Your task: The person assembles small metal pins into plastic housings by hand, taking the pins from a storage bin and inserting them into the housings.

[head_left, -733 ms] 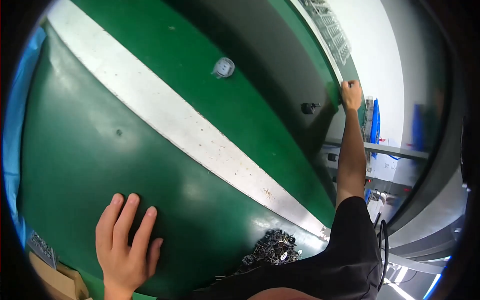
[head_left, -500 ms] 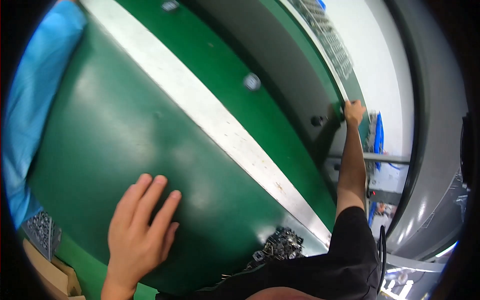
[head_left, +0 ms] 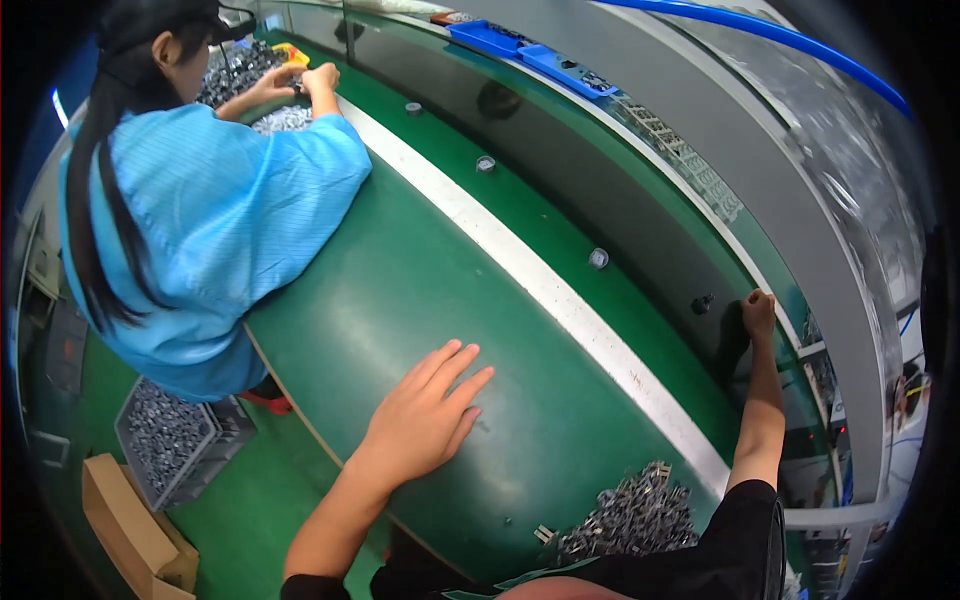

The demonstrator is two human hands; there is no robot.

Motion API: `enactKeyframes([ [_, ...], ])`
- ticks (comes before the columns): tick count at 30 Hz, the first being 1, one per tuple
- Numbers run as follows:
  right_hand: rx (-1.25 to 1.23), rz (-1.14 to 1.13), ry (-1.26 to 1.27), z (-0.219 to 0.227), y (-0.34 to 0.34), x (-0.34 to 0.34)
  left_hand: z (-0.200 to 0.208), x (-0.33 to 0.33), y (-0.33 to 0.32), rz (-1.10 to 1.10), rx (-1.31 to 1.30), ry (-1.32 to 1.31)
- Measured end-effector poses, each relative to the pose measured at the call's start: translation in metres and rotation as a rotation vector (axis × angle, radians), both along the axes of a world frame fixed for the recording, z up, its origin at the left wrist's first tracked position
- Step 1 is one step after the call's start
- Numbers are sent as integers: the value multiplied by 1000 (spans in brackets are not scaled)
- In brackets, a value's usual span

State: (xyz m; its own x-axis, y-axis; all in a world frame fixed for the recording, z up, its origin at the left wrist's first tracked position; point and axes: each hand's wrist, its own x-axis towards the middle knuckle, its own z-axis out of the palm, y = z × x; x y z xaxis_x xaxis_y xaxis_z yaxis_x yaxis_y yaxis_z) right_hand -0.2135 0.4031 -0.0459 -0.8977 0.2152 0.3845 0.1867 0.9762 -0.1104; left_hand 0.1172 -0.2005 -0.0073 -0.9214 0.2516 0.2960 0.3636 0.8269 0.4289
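My left hand (head_left: 422,415) is spread over the green work surface (head_left: 380,290), with nothing in its fingers. Whether its palm rests there I cannot tell. At the far right my right arm reaches across the belt (head_left: 545,215), and my right hand (head_left: 760,314) is closed near the far rail. What its fingers hold, if anything, is hidden. Just left of that hand a dark small part (head_left: 702,304) sits on the darker strip. A small round grey part (head_left: 598,259) lies on the belt, with two similar ones farther off. Close to my body is a heap of small metal parts (head_left: 635,515).
A co-worker in a blue top (head_left: 210,200) handles small parts at the far left. Blue trays (head_left: 487,38) line the far ledge. On the floor stand a grey crate (head_left: 222,452) of parts and a cardboard box (head_left: 122,525). A white strip (head_left: 480,225) edges the belt.
The view has swung left, bringing the co-worker, crate and trays more fully in. My left hand stays spread and my right hand stays at the far side of the belt.
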Motion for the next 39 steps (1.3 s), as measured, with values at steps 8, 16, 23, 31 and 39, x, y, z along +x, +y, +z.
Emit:
enactKeyframes([
  [8, 343, 478, -98, 1, 88, 79, -17, -30, 9, -138, 105, 177],
  [16, -828, 425, -203, 125, -102, 279, -16, -8, 1, 6, -43, 172],
  [23, -495, 840, 269, 130, -235, 430, 58, 88, 141, -232, 1671, -744],
  [31, -28, 917, 208, 118, -302, 451, 67, 123, 182, -156, 2226, -954],
  [39, -292, 1021, 1, 128, -266, 431, 52, 91, 191, 25, 1999, -868],
])
